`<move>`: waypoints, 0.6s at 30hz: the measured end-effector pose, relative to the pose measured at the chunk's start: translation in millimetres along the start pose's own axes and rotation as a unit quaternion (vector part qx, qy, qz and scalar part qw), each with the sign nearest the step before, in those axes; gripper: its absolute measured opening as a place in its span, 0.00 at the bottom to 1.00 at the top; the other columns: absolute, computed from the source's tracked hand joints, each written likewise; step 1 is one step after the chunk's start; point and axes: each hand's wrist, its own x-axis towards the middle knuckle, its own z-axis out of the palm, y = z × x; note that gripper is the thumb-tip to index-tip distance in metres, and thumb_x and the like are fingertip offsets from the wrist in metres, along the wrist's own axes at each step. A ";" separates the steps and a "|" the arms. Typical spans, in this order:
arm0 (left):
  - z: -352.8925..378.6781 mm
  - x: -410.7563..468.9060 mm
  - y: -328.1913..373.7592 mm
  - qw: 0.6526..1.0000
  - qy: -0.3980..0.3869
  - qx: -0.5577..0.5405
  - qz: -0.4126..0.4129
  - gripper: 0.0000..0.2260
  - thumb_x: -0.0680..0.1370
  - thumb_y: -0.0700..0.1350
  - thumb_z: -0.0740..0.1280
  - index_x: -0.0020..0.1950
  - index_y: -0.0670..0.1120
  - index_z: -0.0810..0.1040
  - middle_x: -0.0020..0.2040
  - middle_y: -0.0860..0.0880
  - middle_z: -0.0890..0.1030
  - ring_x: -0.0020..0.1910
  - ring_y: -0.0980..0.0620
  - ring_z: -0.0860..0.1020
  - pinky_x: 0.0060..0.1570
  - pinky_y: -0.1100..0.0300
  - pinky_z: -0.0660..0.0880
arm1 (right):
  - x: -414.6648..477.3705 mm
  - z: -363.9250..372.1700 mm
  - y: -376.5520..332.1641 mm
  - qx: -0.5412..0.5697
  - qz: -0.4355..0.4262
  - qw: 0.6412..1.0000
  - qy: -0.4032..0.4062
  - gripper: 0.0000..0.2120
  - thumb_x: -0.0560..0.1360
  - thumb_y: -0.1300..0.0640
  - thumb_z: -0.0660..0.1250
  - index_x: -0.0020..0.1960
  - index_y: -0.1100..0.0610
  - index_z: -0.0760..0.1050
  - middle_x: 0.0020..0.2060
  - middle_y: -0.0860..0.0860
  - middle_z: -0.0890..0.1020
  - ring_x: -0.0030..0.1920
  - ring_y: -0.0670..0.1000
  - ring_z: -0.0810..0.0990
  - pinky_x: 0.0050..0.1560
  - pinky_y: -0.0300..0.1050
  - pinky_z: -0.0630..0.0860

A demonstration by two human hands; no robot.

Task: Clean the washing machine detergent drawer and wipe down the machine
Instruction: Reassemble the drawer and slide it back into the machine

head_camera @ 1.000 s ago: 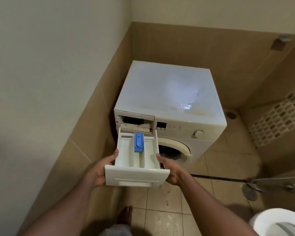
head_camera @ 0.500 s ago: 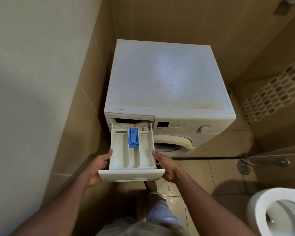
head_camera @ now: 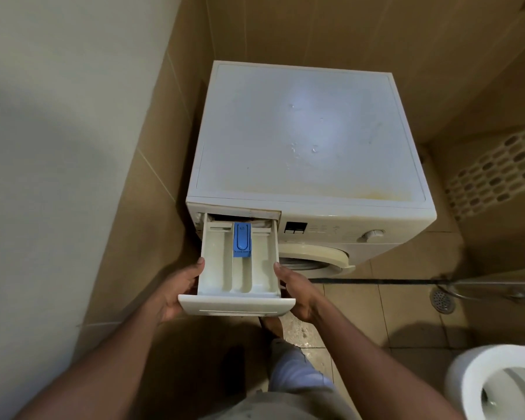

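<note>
A white front-loading washing machine (head_camera: 309, 140) stands in the tiled corner, its flat top wet with a few drops. The white detergent drawer (head_camera: 240, 274), with a blue insert (head_camera: 242, 240) in its middle compartment, sticks out of the slot at the machine's upper left; its rear end sits inside the opening. My left hand (head_camera: 176, 292) grips the drawer's left side near the front panel. My right hand (head_camera: 297, 294) grips its right side. Thumbs lie along the drawer's upper edges.
A pale wall (head_camera: 58, 147) runs close on the left. A white toilet bowl (head_camera: 497, 386) sits at the bottom right. A floor drain (head_camera: 443, 301) and a hose (head_camera: 376, 281) lie on the tiled floor to the right. My leg (head_camera: 294, 368) stands below the drawer.
The drawer has gone from free in front of the machine to its rear end inside the slot. Both hands kept their grip, and the view came closer and higher over the machine.
</note>
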 end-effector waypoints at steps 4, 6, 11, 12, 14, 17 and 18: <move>-1.7 4.3 4.7 1.000 0.010 0.008 0.006 0.17 0.80 0.58 0.65 0.61 0.46 0.79 0.54 0.40 0.86 0.50 0.39 0.85 0.39 0.49 0.82 | 3.5 2.7 2.8 0.000 -0.003 1.000 0.008 0.23 0.83 0.46 0.61 0.74 0.55 0.70 0.69 0.56 0.76 0.69 0.59 0.73 0.67 0.61 0.74; -4.4 8.3 7.8 1.000 0.011 0.015 0.006 0.18 0.80 0.57 0.65 0.61 0.46 0.79 0.54 0.39 0.85 0.50 0.39 0.85 0.37 0.50 0.82 | 7.4 3.6 4.5 -0.010 -0.006 1.000 0.018 0.24 0.82 0.46 0.62 0.74 0.55 0.69 0.70 0.55 0.75 0.71 0.59 0.71 0.71 0.62 0.70; -11.1 23.9 6.9 0.999 0.019 0.029 0.002 0.20 0.80 0.58 0.66 0.64 0.46 0.78 0.58 0.39 0.83 0.56 0.40 0.82 0.39 0.51 0.81 | 16.0 6.2 10.3 -0.047 -0.031 0.997 0.049 0.26 0.82 0.45 0.61 0.77 0.54 0.66 0.74 0.52 0.71 0.75 0.56 0.67 0.76 0.60 0.62; -12.6 26.9 6.4 0.999 0.016 0.028 0.001 0.21 0.80 0.58 0.66 0.66 0.46 0.78 0.60 0.40 0.82 0.59 0.39 0.80 0.41 0.50 0.81 | 16.8 6.4 10.0 -0.055 -0.034 0.997 0.052 0.26 0.82 0.45 0.61 0.77 0.54 0.66 0.74 0.52 0.71 0.75 0.56 0.67 0.76 0.60 0.61; -15.6 31.8 4.8 0.999 0.011 0.032 -0.001 0.23 0.79 0.58 0.66 0.68 0.46 0.77 0.64 0.39 0.80 0.65 0.39 0.77 0.46 0.47 0.80 | 17.9 6.5 9.2 -0.072 -0.034 0.995 0.057 0.25 0.82 0.45 0.61 0.77 0.54 0.66 0.74 0.52 0.71 0.75 0.56 0.67 0.76 0.61 0.61; -19.8 36.3 4.1 0.999 0.008 0.035 0.001 0.23 0.79 0.58 0.66 0.68 0.46 0.76 0.65 0.39 0.79 0.66 0.39 0.76 0.52 0.45 0.79 | 19.2 7.5 9.3 -0.092 -0.035 0.994 0.057 0.22 0.83 0.47 0.60 0.74 0.54 0.69 0.70 0.51 0.75 0.73 0.56 0.70 0.74 0.57 0.64; -21.5 37.0 4.1 0.999 0.005 0.034 0.001 0.22 0.79 0.58 0.66 0.68 0.46 0.77 0.65 0.39 0.80 0.65 0.39 0.77 0.50 0.45 0.80 | 19.2 9.2 9.1 -0.097 -0.039 0.993 0.053 0.21 0.83 0.47 0.59 0.73 0.54 0.70 0.68 0.50 0.77 0.71 0.55 0.71 0.71 0.53 0.67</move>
